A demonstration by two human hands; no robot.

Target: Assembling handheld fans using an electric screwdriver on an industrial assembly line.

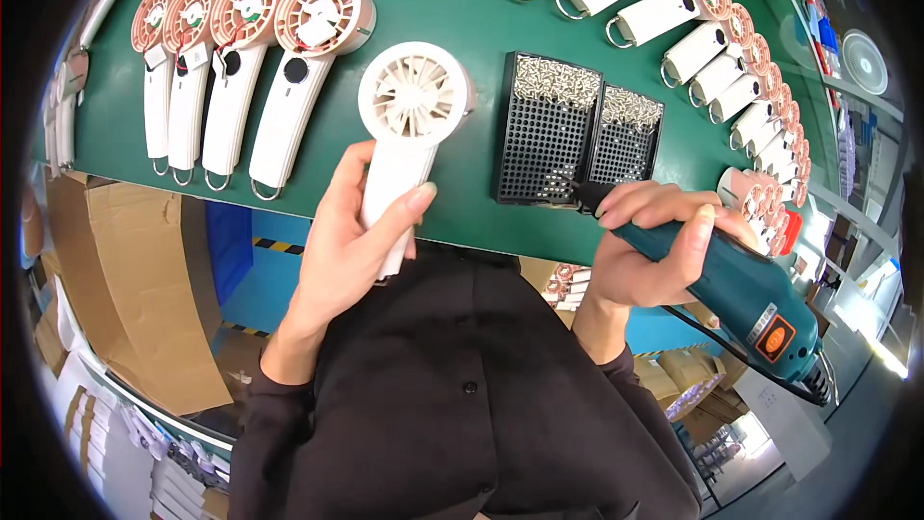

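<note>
My left hand (348, 241) is closed round the white handle of a handheld fan (416, 96). Its round head, with white blades showing, faces up over the green table. In my right hand (664, 241) is a teal electric screwdriver (746, 289), its black nose pointing left. That nose is at the near edge of a black screw tray (544, 135), beside a second black tray (626, 135); whether it touches cannot be made out. Small silvery screws lie heaped at the far end of both trays, with several more in the near holes of the left one.
Several white fans with pink open heads (322, 14) lie in a row at the left. More fans (664, 10) curve along the far and right edges of the green table (462, 197). A cardboard box (144, 289) stands below at the left. A cable hangs from the screwdriver.
</note>
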